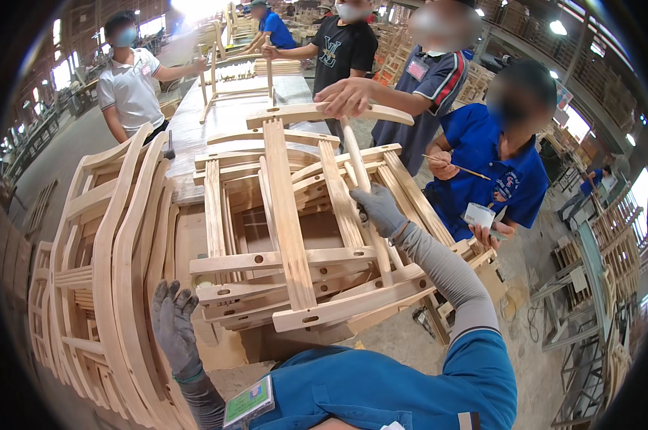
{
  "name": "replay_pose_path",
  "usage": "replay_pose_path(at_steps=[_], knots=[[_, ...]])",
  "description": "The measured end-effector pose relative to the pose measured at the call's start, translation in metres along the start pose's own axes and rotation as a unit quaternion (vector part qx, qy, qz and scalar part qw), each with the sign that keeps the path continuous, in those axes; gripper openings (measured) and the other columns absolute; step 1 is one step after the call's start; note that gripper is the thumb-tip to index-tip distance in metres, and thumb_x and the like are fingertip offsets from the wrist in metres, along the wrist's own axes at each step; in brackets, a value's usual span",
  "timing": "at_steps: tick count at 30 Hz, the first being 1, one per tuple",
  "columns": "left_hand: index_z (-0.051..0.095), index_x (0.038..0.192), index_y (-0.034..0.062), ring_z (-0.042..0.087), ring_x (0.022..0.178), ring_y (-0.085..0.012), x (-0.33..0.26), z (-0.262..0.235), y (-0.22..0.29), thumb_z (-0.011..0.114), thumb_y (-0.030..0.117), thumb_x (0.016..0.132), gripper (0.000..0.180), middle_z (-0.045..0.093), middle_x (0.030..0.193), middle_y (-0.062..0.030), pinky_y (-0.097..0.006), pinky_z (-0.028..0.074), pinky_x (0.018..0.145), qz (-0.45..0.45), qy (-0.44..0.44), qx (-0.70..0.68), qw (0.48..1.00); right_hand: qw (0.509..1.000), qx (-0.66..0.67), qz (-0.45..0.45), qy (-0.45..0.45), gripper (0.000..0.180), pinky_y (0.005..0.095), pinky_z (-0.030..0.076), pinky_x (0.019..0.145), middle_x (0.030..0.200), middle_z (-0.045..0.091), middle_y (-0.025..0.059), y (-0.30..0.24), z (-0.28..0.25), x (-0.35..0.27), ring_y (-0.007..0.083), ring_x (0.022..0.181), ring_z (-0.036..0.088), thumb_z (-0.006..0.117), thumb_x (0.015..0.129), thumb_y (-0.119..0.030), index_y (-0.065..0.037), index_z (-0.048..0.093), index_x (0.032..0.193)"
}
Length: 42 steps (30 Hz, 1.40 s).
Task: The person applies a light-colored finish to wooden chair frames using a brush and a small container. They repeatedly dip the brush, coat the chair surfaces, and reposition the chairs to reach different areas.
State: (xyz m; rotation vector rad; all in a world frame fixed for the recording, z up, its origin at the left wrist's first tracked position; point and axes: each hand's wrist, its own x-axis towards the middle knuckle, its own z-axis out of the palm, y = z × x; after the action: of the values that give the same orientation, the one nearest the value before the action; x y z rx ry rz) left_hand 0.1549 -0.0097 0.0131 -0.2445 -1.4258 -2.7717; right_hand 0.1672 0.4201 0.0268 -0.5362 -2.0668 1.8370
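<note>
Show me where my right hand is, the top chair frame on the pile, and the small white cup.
right hand (378, 208), head view, back of the grey glove, gripping a slat.
top chair frame (284, 215), head view, its wide middle slat.
small white cup (478, 214), head view, its side wall, held by a co-worker in blue.

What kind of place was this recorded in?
Most likely a furniture workshop: bare wooden chair frames piled on a long workbench, more frames stacked at the left, and several workers alongside.

Leaning at left: a row of curved chair backs (116, 272). Standing behind the desk (195, 129): co-workers, one holding a thin brush (456, 168) and small white cup (479, 214) at right.
</note>
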Motion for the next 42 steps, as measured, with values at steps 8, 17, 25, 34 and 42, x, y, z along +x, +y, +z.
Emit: replay_pose_path(at_steps=[8, 17, 25, 34, 42], knots=[[0.038, 0.128, -0.0027, 0.056, 0.096, -0.0206, -0.007, -0.014, 0.007, 0.043, 0.01, 0.092, 0.038, 0.051, 0.117, -0.0163, -0.036, 0.048, 0.084, -0.003, 0.009, -0.014, 1.0, 0.999, -0.04, -0.025, -0.012, 0.029, 0.0223, 0.04, 0.04, 0.061, 0.049, -0.001, -0.012, 0.016, -0.03, 0.0064, 0.046, 0.047, 0.063, 0.082, -0.026, -0.001, 0.053, 0.093], [0.038, 0.128, -0.0031, 0.056, 0.099, -0.0228, -0.009, -0.015, 0.01, 0.043, 0.009, 0.092, 0.038, 0.05, 0.118, -0.0167, -0.037, 0.049, 0.085, -0.019, 0.01, -0.018, 1.0, 0.998, -0.057, -0.024, 0.004, 0.029, 0.0203, 0.035, 0.038, 0.059, 0.046, -0.0028, -0.011, 0.009, -0.062, 0.0054, 0.044, 0.043, 0.064, 0.083, -0.025, -0.002, 0.049, 0.093], [0.038, 0.126, -0.0045, 0.057, 0.095, -0.0226, -0.006, -0.009, 0.007, 0.044, 0.008, 0.091, 0.038, 0.052, 0.114, -0.0169, -0.036, 0.049, 0.084, -0.032, 0.005, -0.025, 0.999, 0.999, -0.012, -0.039, 0.026, 0.023, 0.0192, 0.033, 0.038, 0.062, 0.048, -0.0034, -0.011, 0.013, -0.097, 0.0035, 0.043, 0.04, 0.063, 0.084, -0.016, -0.003, 0.049, 0.097], [0.038, 0.127, -0.0042, 0.056, 0.097, -0.0225, -0.004, -0.001, 0.004, 0.046, 0.009, 0.09, 0.04, 0.051, 0.115, -0.0167, -0.037, 0.048, 0.085, -0.05, -0.04, -0.02, 0.998, 0.996, -0.044, -0.042, 0.062, 0.025, 0.0193, 0.034, 0.038, 0.06, 0.047, -0.0026, -0.006, 0.007, -0.131, 0.0035, 0.043, 0.041, 0.062, 0.085, -0.016, -0.003, 0.048, 0.101], [0.037, 0.129, -0.0042, 0.057, 0.097, -0.0216, -0.004, 0.0, 0.004, 0.046, 0.007, 0.09, 0.041, 0.051, 0.116, -0.016, -0.035, 0.048, 0.086, -0.066, -0.048, -0.027, 0.996, 0.993, -0.035, -0.093, 0.071, 0.027, 0.0186, 0.036, 0.038, 0.062, 0.05, -0.0016, 0.008, -0.003, -0.149, 0.0037, 0.044, 0.044, 0.063, 0.085, -0.013, -0.002, 0.048, 0.103]])
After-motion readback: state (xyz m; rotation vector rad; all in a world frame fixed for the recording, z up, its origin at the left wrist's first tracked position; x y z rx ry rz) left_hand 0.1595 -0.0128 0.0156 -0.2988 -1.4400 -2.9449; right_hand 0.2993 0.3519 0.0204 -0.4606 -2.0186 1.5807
